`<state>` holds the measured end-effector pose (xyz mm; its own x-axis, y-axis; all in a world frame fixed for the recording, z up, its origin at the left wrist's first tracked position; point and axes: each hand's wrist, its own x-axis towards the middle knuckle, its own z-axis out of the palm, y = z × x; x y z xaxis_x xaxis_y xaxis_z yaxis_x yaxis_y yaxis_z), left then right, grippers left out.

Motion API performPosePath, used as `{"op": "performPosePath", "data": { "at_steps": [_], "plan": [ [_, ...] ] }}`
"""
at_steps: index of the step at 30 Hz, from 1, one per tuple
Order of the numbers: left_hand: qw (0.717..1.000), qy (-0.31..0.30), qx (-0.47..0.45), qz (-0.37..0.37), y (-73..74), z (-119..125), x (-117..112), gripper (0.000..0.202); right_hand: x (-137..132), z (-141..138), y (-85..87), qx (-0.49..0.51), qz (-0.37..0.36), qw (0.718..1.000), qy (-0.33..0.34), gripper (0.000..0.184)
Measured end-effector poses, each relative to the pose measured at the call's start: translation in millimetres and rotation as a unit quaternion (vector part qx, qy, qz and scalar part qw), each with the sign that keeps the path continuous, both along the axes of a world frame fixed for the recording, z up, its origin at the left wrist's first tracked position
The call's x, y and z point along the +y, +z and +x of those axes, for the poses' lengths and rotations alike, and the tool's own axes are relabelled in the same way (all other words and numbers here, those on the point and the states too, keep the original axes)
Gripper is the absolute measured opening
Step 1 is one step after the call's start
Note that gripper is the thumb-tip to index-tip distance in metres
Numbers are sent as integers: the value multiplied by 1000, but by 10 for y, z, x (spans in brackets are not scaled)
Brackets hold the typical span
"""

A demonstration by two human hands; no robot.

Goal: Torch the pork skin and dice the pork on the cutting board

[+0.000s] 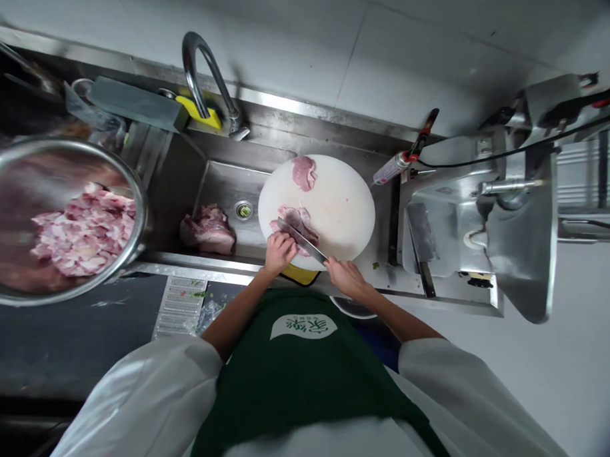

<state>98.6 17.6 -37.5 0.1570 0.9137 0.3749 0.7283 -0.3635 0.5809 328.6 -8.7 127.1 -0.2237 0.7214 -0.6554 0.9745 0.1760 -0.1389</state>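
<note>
A white tiled wall [299,49] stands behind a steel table [384,246] with a sink [233,178] let into it. At the far right is a slicer [523,247]; at the left, a steel bowl [141,224] of cut meat [87,229]. Between them lies a round white board [344,200], and a chunk [208,230] sits in the sink, left of the drain [244,209]. The right hand [345,277] has its fingers wrapped round the handle of a knife [305,243] — the blade slants across a piece [297,220] on the board's near-left part. The left hand's [280,251] fingers curl at that piece's edge, beside the blade — clasping or only pressing, I cannot quite tell. A separate slice [304,173] lies farther back on the board.
</note>
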Motion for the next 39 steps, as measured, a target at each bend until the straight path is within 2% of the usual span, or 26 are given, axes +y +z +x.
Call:
{"op": "performPosePath", "data": {
  "at_steps": [4,7,11,17,19,23,26,30,34,39],
  "plan": [
    [1000,0,7,-19,-98,65,89,14,144,-178,-102,-4,11,1000,1,39],
    [1000,-3,3,-18,-127,55,91,13,191,-160,-137,8,26,1000,10,41],
    [1000,-5,3,-23,-138,61,63,11,176,-115,-119,4,-4,1000,0,38],
    [999,5,-3,-32,-140,50,66,13,379,-455,-151,54,16,998,-32,39],
    [1000,-1,0,-31,-128,42,66,13,340,-406,-119,44,1,999,-33,38],
    [1000,-17,-4,-25,-108,72,35,13,83,-125,-34,-1,-33,999,-42,36],
    [999,-19,-19,-45,-103,95,18,14,59,-163,-90,-8,-23,999,-34,37],
    [997,1,-34,-65,-109,24,81,18,409,-635,-306,25,18,999,-31,38],
    [997,-25,-33,-72,-129,-105,141,19,847,-1074,-461,76,53,995,-22,42],
    [998,-22,-40,-47,-82,-121,-49,19,1016,-1172,-487,94,62,993,-29,42]
  ]
}}
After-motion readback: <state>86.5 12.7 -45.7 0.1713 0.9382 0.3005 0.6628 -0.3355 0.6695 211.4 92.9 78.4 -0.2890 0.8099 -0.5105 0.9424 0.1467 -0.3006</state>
